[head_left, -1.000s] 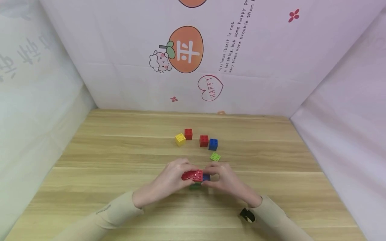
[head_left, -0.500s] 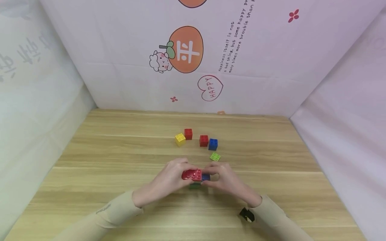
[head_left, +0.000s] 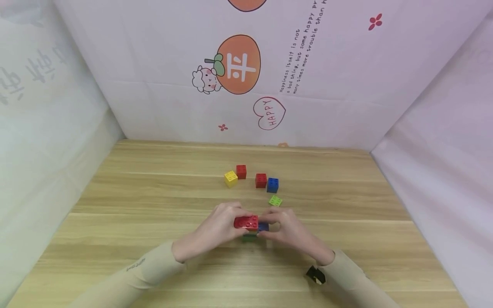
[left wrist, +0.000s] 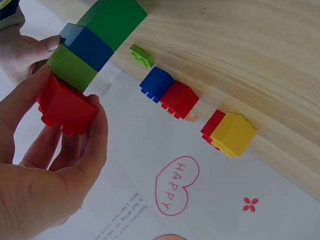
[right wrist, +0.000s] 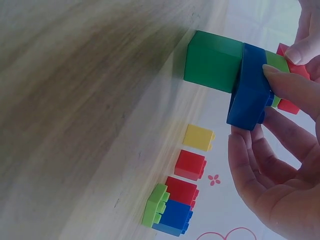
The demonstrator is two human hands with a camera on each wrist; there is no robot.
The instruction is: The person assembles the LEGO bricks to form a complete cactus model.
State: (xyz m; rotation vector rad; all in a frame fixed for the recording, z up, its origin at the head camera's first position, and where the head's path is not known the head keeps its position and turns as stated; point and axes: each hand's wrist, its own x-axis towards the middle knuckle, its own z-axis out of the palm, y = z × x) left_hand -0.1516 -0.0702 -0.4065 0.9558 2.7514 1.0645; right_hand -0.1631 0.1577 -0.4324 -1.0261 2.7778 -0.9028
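Observation:
A small stack stands on the wooden table. Its base is a dark green brick (right wrist: 215, 60), above which lies a longer blue brick (right wrist: 250, 95) that juts out to the right. A lime green brick (left wrist: 73, 69) comes over the blue one. At the top is a red brick (head_left: 246, 223), gripped between thumb and fingers of my left hand (head_left: 219, 229); it looks slightly tilted against the lime piece in the left wrist view. My right hand (head_left: 290, 231) pinches the overhanging end of the blue brick. My fingers partly cover both bricks in the head view.
Beyond the stack lie a flat lime green plate (head_left: 275, 200), a blue brick (head_left: 272, 185), a red brick (head_left: 261, 180), another red brick (head_left: 241, 171) and a yellow brick (head_left: 231, 179). A black strap piece (head_left: 316, 274) hangs at the right sleeve. Printed white cloth (head_left: 173, 98) walls the table.
My left hand and the red brick have shifted very slightly right and up. The right hand keeps its hold on the blue brick. Scattered bricks stay where they were.

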